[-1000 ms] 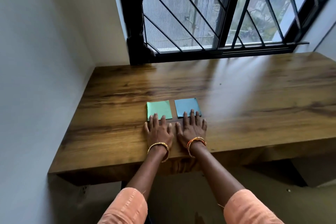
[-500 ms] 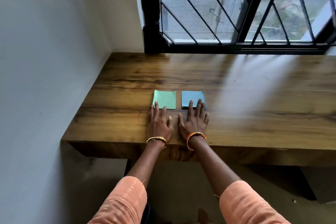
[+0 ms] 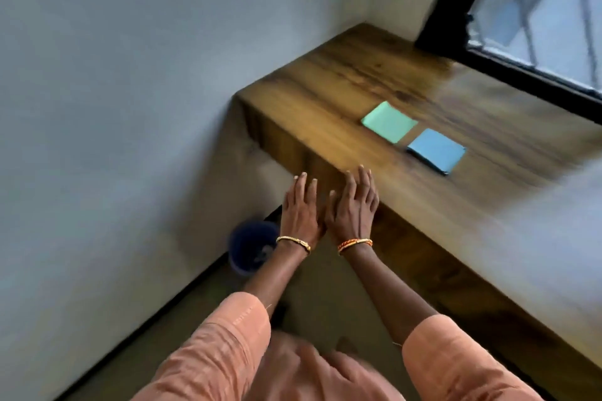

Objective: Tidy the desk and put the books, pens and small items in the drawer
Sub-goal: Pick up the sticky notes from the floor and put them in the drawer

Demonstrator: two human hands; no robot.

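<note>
Both hands, left hand (image 3: pixel 301 210) and right hand (image 3: pixel 354 205), grip apart, have left the desk (image 3: pixel 374 81).

Head camera looks down, tilted, over the desk (image 3: pixel 325 101) corner.

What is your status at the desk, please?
Both hands, left and right, open, empty, at desk edge. Green pad, blue pad untouched. Nothing blocking.

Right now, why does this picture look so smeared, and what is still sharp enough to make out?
Head view: motion blur smears the desk grain and window; window glare washes its right end; green pad, blue pad and both flat hands, left, right, stay readable.
</note>
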